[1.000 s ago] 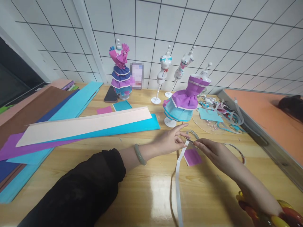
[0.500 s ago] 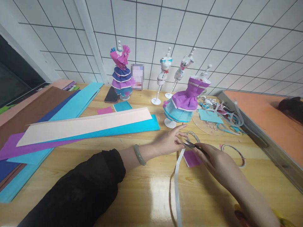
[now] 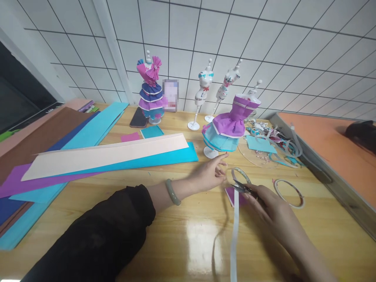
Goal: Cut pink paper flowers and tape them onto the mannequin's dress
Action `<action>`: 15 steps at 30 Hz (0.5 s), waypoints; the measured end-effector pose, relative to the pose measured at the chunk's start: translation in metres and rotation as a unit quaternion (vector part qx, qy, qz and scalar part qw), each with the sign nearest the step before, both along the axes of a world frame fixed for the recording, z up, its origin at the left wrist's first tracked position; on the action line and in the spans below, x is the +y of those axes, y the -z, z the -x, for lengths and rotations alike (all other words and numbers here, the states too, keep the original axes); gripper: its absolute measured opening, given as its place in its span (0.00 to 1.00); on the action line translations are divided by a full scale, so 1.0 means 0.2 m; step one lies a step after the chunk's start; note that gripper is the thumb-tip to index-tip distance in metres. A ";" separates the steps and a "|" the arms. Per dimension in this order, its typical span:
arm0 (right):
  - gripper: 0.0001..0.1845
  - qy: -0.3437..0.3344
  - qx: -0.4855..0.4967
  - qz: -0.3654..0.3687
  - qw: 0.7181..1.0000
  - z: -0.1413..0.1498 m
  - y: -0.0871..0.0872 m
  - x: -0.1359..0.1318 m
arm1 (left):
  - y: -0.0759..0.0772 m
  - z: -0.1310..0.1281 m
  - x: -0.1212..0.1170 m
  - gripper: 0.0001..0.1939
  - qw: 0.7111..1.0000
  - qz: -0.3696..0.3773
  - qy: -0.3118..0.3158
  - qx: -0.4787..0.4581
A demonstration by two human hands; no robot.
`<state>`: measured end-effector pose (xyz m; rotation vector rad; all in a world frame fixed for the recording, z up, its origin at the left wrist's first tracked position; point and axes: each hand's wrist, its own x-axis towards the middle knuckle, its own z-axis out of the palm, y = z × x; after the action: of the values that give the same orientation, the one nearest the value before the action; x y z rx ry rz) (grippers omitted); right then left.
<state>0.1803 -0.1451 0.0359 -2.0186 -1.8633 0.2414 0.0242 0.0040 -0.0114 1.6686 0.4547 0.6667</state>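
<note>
My left hand (image 3: 212, 173) hovers over the wooden table (image 3: 182, 235) with thumb and forefinger pinched; what they hold is too small to make out. My right hand (image 3: 272, 209) grips small black scissors (image 3: 241, 187), whose tips point left. A long white strip (image 3: 235, 231) runs from just under the scissors down toward me. Partly under the scissors lies a small purple paper piece (image 3: 232, 194). A tape ring (image 3: 241, 173) rests just beyond it. Behind my left hand stands a mannequin in a purple and blue paper dress (image 3: 230, 127).
Long paper sheets (image 3: 96, 156) in pink, blue, purple and brown cover the left side. Three more mannequins (image 3: 202, 90) and a phone (image 3: 138, 116) stand by the tiled wall. Paper scraps (image 3: 270, 145) and a second tape ring (image 3: 289, 192) lie at right, beside an orange surface (image 3: 331, 145).
The white strip's top end has come away from my left fingers and swung right, under the scissors. My right hand moved slightly down and right; my left hand lifted a little.
</note>
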 end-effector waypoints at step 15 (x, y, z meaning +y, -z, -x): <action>0.16 -0.085 -0.007 -0.038 0.996 0.07 0.02 -0.03 | 0.00 -0.01 0.00 0.34 0.971 -0.214 0.097 0.054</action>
<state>0.1670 -0.1518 0.0317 -1.8185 -2.0230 0.1980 0.0257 0.0036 -0.0124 2.1339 0.2257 0.5553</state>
